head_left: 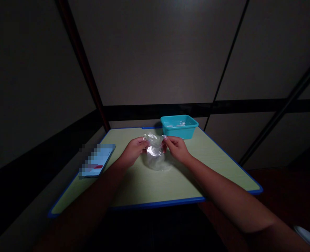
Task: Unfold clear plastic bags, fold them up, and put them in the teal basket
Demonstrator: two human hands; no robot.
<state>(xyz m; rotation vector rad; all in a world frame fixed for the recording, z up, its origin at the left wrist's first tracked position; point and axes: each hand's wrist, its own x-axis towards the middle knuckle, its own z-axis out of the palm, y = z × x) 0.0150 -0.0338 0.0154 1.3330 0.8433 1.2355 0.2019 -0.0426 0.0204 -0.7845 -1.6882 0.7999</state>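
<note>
A clear, crinkled plastic bag is stretched between my two hands over the middle of the table. My left hand pinches its upper left edge, and my right hand pinches the upper right edge. The fingers of both hands are closed on the thin plastic. The lower part of the bag hangs down and spreads near the tabletop; whether anything is inside it cannot be made out.
A turquoise basket with clear plastic in it stands at the table's back right. A phone or tablet, partly pixelated, lies at the left. The pale table has a blue edge. Dark panels rise behind.
</note>
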